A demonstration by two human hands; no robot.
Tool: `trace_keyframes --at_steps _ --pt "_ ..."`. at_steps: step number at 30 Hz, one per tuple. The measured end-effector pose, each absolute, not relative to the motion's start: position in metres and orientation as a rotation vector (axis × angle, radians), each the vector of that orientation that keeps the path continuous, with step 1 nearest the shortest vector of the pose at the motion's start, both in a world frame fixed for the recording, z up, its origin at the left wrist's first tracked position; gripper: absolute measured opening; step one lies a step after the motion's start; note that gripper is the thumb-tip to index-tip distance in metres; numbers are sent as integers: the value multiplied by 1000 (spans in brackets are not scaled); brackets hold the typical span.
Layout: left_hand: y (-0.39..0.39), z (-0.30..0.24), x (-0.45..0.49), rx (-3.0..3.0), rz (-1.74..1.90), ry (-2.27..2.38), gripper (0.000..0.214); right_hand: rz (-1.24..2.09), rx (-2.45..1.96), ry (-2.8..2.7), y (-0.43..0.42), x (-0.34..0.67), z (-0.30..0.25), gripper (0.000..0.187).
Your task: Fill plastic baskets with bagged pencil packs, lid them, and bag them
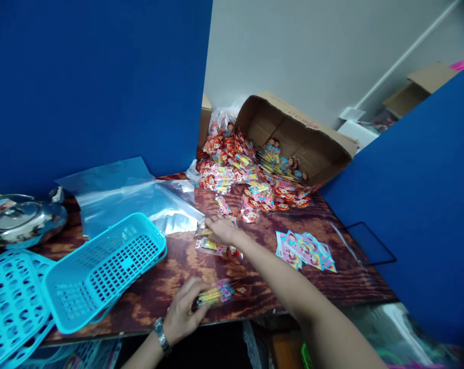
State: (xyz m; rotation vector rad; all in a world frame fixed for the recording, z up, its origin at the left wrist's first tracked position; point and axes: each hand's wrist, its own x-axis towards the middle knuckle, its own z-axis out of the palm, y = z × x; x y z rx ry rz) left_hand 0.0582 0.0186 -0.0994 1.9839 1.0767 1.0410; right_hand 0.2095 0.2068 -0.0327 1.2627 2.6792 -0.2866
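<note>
My left hand [185,307], wearing a metal watch [162,335], is closed around a bundle of small clear packets [216,293] with yellow sticks and pink and blue printed figures, near the table's front edge. Across from it, my right hand [222,230] reaches over the table with its fingers bent down on a small clear packet [203,229]. Its fingertips are slightly blurred. Just below that hand lies another packet [213,247] with a yellow inside and a red-haired figure. Further back, a single pink and yellow packet [223,205] rests on the wood.
A cardboard box [308,133] lies tipped over behind a heap of packets [239,164]. Printed cards [306,249] are spread on the right. At left are a blue basket [72,271], clear plastic sheets [116,200] and a metal kettle [32,223]. Blue panels [101,87] border the table.
</note>
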Motion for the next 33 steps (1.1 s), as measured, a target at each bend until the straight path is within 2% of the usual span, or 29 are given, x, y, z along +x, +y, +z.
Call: trace_keyframes --at_steps 3,7,10,15,19,23,27,33 --pt "19 -101 57 1979 1034 1067 27 -247 1338 2641 207 206 -32 51" --pt "18 -101 57 1979 1035 1050 28 -275 1360 2581 211 210 -27 33" --pt "17 -100 57 1984 1038 1035 28 -307 1310 2608 210 212 -29 28" --pt "18 -97 58 1991 1047 1031 26 -328 1314 2669 212 216 -37 53" --pt "19 -96 59 1985 1050 1040 26 -369 1334 2659 219 214 -39 57" --pt "19 -96 58 1981 1041 1037 26 -343 1452 2622 223 207 -33 69" --pt "19 -96 58 1973 1038 1035 27 -324 1524 2598 219 207 -14 39" --pt "18 -95 57 1973 1040 1016 25 -386 1437 2632 177 215 -13 34"
